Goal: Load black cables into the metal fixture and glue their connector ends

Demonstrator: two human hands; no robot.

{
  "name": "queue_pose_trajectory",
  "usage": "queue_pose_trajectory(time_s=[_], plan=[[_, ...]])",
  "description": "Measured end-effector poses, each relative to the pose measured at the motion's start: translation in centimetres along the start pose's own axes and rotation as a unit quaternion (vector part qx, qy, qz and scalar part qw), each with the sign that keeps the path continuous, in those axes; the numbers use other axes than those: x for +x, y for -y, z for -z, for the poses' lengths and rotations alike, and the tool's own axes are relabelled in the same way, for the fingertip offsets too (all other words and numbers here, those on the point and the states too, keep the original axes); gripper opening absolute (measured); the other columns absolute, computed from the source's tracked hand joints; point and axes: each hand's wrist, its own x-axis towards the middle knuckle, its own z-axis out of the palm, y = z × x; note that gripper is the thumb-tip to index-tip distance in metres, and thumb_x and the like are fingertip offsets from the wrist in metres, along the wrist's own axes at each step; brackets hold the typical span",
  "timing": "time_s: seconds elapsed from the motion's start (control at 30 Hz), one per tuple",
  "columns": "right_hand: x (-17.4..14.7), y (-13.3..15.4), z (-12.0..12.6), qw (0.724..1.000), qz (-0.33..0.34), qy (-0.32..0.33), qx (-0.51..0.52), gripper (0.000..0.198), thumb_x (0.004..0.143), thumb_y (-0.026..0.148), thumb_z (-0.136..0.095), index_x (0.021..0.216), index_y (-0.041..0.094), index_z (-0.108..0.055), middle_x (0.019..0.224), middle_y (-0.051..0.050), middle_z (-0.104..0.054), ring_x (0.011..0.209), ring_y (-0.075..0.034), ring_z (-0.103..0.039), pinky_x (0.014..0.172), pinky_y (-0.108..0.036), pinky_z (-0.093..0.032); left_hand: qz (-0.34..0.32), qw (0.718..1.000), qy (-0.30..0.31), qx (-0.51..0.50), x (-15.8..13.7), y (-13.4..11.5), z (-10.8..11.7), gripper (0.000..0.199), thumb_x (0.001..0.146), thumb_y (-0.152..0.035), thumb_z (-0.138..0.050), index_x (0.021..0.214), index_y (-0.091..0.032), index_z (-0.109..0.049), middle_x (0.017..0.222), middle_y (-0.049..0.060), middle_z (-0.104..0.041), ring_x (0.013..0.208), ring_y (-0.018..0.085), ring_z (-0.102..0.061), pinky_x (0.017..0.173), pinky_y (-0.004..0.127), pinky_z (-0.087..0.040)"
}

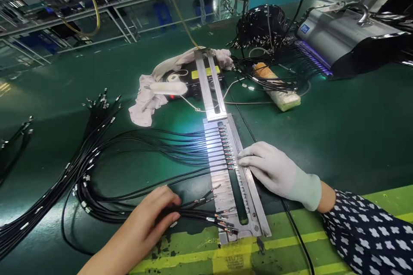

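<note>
A bundle of black cables [193,212] passes through my left hand [155,212], which is bare; the thumb and fingers curl round it. Their stripped ends with small metal tips lie over the near end of a slotted metal fixture [222,191]. My right hand [277,172], in a white glove, rests on the fixture's right rail. Its fingertips are drawn together beside the connectors; whatever they pinch is hidden. A row of cables with small metal connectors [226,148] sits in the fixture's upper slots, their black leads running left.
Behind the fixture, a white cloth [143,99] lies partly over a black box [193,84] with a yellow label. A wrapped roll [279,88], coiled black cables [263,25] and a grey machine [345,36] with violet light stand at the back right. More cables [41,206] spread left.
</note>
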Motion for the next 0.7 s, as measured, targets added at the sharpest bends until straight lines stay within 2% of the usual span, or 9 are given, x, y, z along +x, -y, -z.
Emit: queue_pose_trajectory(time_s=[0.1,0.17,0.3,0.4,0.47,0.53,0.6,0.7], plan=[[0.2,-0.1,0.1,1.000,-0.006,0.001,0.005,0.022,0.097,0.012,-0.047,0.110,0.019,-0.063,0.117,-0.008,-0.063,0.109,-0.021,-0.055,0.091,-0.041,-0.051,0.045,0.998,0.032,-0.015,0.0,0.2,0.4,0.018,0.099,-0.033,-0.047,0.093,-0.020,-0.058,0.092,0.001,-0.058,0.086,0.011,-0.056,0.076,0.018,-0.046],[0.2,-0.1,0.1,1.000,-0.008,0.001,0.007,0.021,0.097,0.012,-0.048,0.109,0.019,-0.064,0.117,-0.008,-0.064,0.108,-0.021,-0.055,0.091,-0.041,-0.051,0.055,0.997,0.042,-0.018,0.1,0.2,0.7,0.019,0.099,-0.035,-0.047,0.093,-0.020,-0.058,0.091,0.001,-0.059,0.085,0.011,-0.056,0.075,0.018,-0.045],[0.1,0.0,0.2,1.000,-0.012,0.001,0.016,0.022,0.097,0.013,-0.047,0.108,0.020,-0.065,0.116,-0.008,-0.064,0.107,-0.021,-0.056,0.090,-0.041,-0.052,0.023,0.998,0.054,-0.018,-0.2,0.3,1.3,0.015,0.098,-0.030,-0.048,0.094,-0.021,-0.059,0.092,0.001,-0.060,0.086,0.010,-0.058,0.076,0.017,-0.045],[0.1,0.0,0.3,1.000,-0.016,0.000,0.022,0.022,0.097,0.013,-0.048,0.108,0.020,-0.066,0.116,-0.008,-0.064,0.108,-0.021,-0.056,0.090,-0.041,-0.052,0.018,0.998,0.045,-0.046,-0.4,0.5,1.8,0.015,0.095,-0.028,-0.054,0.085,-0.019,-0.058,0.086,0.000,-0.060,0.081,0.009,-0.058,0.072,0.017,-0.046],[0.2,-0.1,0.2,1.000,-0.018,-0.001,0.026,0.022,0.097,0.013,-0.048,0.107,0.020,-0.066,0.116,-0.007,-0.064,0.108,-0.021,-0.056,0.091,-0.041,-0.052,0.015,0.997,0.014,-0.074,-0.2,0.5,1.9,0.018,0.093,-0.028,-0.058,0.079,-0.018,-0.055,0.081,0.000,-0.058,0.077,0.009,-0.058,0.069,0.016,-0.046],[0.2,-0.1,0.2,0.999,-0.020,-0.001,0.031,0.022,0.097,0.013,-0.048,0.107,0.020,-0.066,0.116,-0.007,-0.065,0.107,-0.020,-0.057,0.091,-0.040,-0.051,0.002,0.997,-0.053,-0.062,0.4,0.2,1.6,0.014,0.093,-0.027,-0.059,0.082,-0.018,-0.056,0.083,0.000,-0.058,0.080,0.009,-0.057,0.072,0.017,-0.046],[0.2,-0.2,0.1,0.999,-0.021,-0.002,0.035,0.022,0.097,0.012,-0.048,0.106,0.020,-0.066,0.115,-0.007,-0.065,0.107,-0.020,-0.057,0.091,-0.040,-0.051,-0.026,0.992,-0.122,0.003,1.4,-0.3,0.7,0.005,0.093,-0.024,-0.059,0.093,-0.020,-0.058,0.093,0.001,-0.059,0.089,0.011,-0.056,0.079,0.020,-0.046],[0.2,-0.1,0.1,0.999,-0.023,-0.004,0.037,0.022,0.097,0.012,-0.048,0.106,0.020,-0.066,0.115,-0.006,-0.065,0.107,-0.020,-0.057,0.090,-0.040,-0.052,-0.084,0.981,-0.151,0.083,3.3,-1.5,-1.1,0.018,0.093,-0.020,-0.058,0.111,-0.023,-0.056,0.107,0.003,-0.059,0.100,0.014,-0.053,0.088,0.025,-0.044]])
